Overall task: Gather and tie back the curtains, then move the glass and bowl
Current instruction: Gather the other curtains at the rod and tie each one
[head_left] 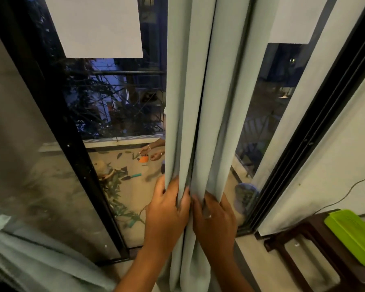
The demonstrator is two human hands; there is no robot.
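Observation:
A pale grey-green curtain (196, 106) hangs in bunched vertical folds down the middle of the head view, in front of a dark glass door. My left hand (167, 209) grips the left folds at about waist height, fingers curled into the cloth. Right beside it, my right hand (214, 218) grips the right folds, and its fingertips are tucked into a pleat. The two hands nearly touch, with the cloth pressed together between them. No glass, bowl or tie-back is in view.
A black door frame (72, 157) slants at left, with a sheer curtain (30, 260) at lower left. Another curtain panel (293, 123) hangs at right. A dark wooden stool (299, 241) carrying a lime-green tray (354, 234) stands at lower right. A person's hands show outside the glass.

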